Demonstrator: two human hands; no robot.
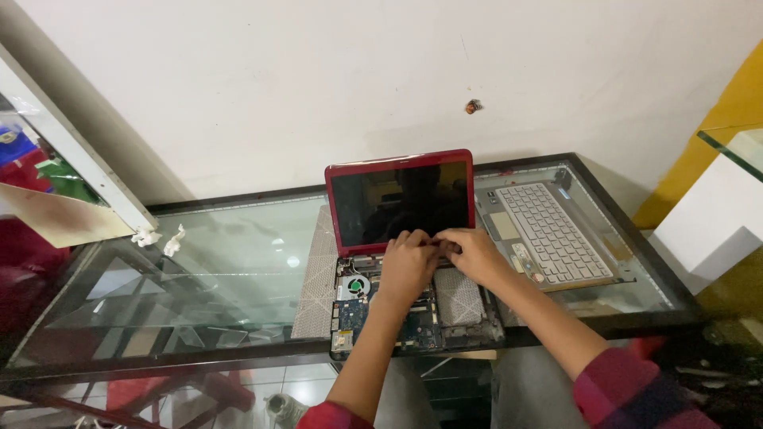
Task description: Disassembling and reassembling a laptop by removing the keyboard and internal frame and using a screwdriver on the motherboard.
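a red-framed laptop with its dark screen upright (400,199) sits near the middle of a black-framed glass table (230,262), its base opened so the blue circuit board with a round fan (355,295) shows. the left hand (407,266) and right hand (475,254) meet at the hinge edge of the base, fingers curled and pressing there; whether they pinch anything i cannot tell. a detached silver keyboard panel (548,232) lies just right of the laptop.

A plain white wall (318,71) rises behind the black-framed glass-topped table (230,262); a yellow wall panel (735,111) stands far right.
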